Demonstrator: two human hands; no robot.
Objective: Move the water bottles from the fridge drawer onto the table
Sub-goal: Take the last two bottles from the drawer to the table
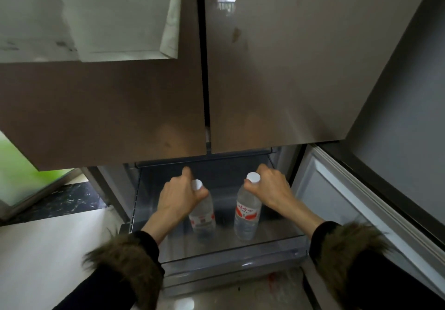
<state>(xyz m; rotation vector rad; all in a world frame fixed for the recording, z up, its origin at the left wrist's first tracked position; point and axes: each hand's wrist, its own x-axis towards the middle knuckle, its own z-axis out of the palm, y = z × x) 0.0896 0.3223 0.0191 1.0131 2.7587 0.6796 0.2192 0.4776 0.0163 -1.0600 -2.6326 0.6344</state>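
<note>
Two clear water bottles with white caps and red labels stand upright in the pulled-out fridge drawer (231, 254). My left hand (179, 197) is wrapped around the neck of the left bottle (202, 218), just under its cap. My right hand (271, 189) grips the neck of the right bottle (248, 215) below its cap. Both bottles' bases look close to the drawer floor; I cannot tell whether they rest on it. Fur-trimmed dark sleeves cover both my wrists.
The closed upper fridge doors (265, 81) hang right above the drawer. An opened lower door (349, 201) stands at the right. A white counter surface (48, 249) lies at the left, with dark speckled floor (67, 201) beyond it.
</note>
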